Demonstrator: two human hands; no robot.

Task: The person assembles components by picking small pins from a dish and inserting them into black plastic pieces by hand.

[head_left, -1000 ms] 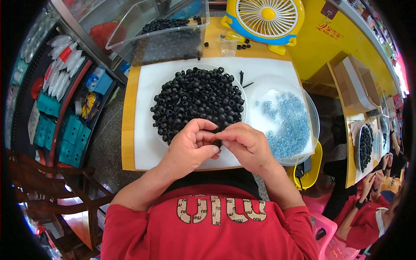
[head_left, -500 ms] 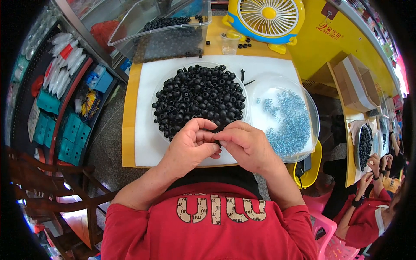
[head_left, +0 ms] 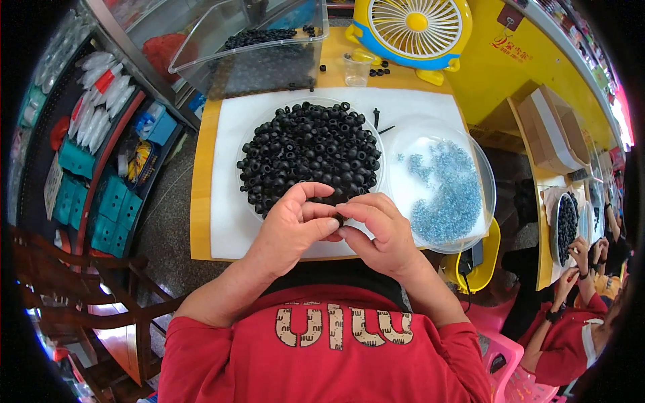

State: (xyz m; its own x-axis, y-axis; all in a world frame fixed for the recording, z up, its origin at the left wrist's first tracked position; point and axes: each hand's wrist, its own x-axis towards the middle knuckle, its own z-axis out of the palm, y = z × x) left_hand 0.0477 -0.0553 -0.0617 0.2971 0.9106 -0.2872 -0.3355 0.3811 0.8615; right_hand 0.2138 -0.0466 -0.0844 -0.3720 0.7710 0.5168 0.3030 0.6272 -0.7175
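Observation:
A small black bead-like part [head_left: 339, 219] is pinched between the thumb and fingers of my left hand [head_left: 300, 220]. The index finger and thumb of my right hand [head_left: 380, 230] close on the same part from the other side. Both hands are at the near rim of a round, clear tray, over a heap of black hollow beads [head_left: 309, 151]. To the right, a round clear plastic tray [head_left: 489, 185] holds many tiny pale-blue translucent pieces [head_left: 449, 195]. Two thin black pins [head_left: 376, 118] lie between the trays. My fingers partly cover the held part.
A clear bin [head_left: 265, 70] of black pieces stands at the back left, with a clear cup [head_left: 357, 70] beside it. Behind the trays is a yellow fan [head_left: 416, 33]. A yellow bucket [head_left: 489, 258] hangs below the table's right side. Another person [head_left: 568, 329] works at the far right.
My right fingers have spread slightly and shifted around the small black part, which shows more now. My left hand has stayed nearly in place.

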